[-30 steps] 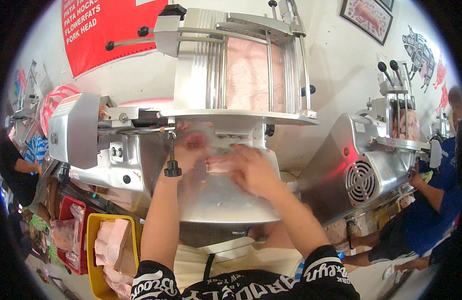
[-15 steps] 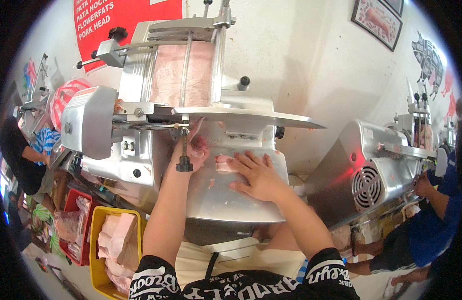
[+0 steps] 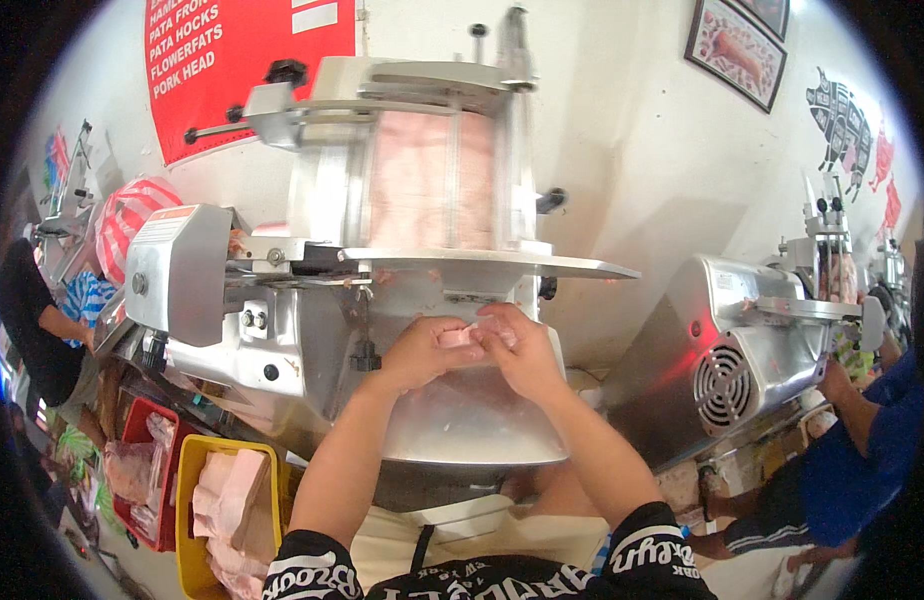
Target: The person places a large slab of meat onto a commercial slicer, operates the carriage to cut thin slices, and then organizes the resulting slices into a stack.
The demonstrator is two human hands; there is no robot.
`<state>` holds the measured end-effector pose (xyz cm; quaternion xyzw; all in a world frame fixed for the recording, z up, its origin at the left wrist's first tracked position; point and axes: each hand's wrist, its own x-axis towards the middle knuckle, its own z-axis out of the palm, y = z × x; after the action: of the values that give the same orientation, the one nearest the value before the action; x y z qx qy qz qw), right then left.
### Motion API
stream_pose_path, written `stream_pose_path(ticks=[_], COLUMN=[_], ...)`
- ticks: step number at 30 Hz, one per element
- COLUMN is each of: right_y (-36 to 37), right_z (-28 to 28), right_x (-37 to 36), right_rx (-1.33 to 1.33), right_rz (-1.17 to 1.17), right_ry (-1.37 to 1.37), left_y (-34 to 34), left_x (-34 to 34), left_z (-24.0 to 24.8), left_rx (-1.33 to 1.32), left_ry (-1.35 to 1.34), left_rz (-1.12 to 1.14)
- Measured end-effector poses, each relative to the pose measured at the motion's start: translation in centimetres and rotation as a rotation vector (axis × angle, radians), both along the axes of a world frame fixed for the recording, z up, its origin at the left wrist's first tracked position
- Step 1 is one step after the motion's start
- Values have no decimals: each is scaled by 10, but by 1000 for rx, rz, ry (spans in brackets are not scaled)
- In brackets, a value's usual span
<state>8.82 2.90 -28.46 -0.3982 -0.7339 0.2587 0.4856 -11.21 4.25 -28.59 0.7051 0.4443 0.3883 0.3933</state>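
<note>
Below the blade of a meat slicer, my left hand and my right hand meet over the metal receiving tray. Between them they pinch pale pink meat slices, which my fingers partly cover. A wide block of pale pink meat sits on the slicer's carriage, behind the metal guide plate. The carriage looks smeared by motion.
To my lower left stand a yellow crate of meat slabs and a red crate with bagged meat. A second slicer is at the right, with a person in blue beside it. Another person works at far left.
My left hand has come away from the blade area and joined my right hand. The slices my right hand pressed on the tray are now between both hands. The carriage has slid right.
</note>
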Motion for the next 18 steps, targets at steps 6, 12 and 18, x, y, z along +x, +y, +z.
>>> stream_pose_path(ticks=[6, 12, 18], right_y=[7, -12, -17], right_z=[-13, -25, -21], right_x=[18, 5, -1], right_rx=[53, 269, 232], right_rz=[-361, 20, 56], right_ry=[-672, -815, -851], left_y=[17, 36, 54], left_x=[-27, -33, -54], left_z=[-18, 5, -7], left_rx=[182, -131, -529], left_ry=[449, -797, -1398], left_rz=[268, 229, -131])
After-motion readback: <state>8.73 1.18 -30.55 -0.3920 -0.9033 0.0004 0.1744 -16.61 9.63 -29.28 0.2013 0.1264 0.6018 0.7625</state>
